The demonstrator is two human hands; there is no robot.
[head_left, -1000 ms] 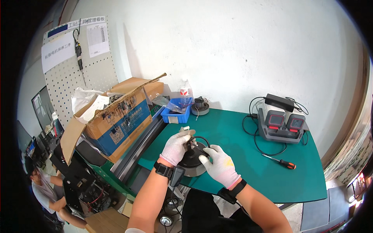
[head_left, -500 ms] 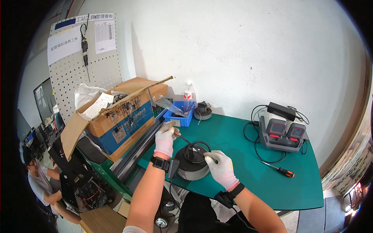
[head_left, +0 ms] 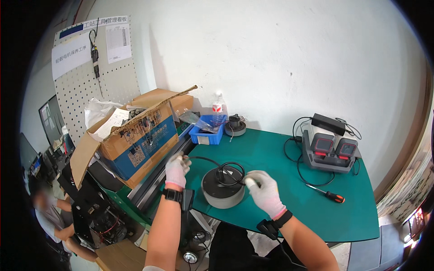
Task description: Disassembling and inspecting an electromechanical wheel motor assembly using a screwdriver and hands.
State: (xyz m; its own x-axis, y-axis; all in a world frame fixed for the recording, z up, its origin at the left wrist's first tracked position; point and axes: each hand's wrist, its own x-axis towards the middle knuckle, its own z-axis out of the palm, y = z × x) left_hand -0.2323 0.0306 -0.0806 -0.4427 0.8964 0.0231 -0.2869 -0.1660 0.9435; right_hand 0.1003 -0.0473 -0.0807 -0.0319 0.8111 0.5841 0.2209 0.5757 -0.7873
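On the green table (head_left: 289, 198) by a white wall (head_left: 271, 58), both hands' grips seem pinched on cable (head_left: 212, 160).

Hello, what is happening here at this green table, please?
A person in white gloves works on a round grey motor-like unit on the green table. The left hand holds the end of its black cable off to the side. The right hand touches the cable at the unit's top edge. An orange-handled screwdriver and a grey charger lie untouched.
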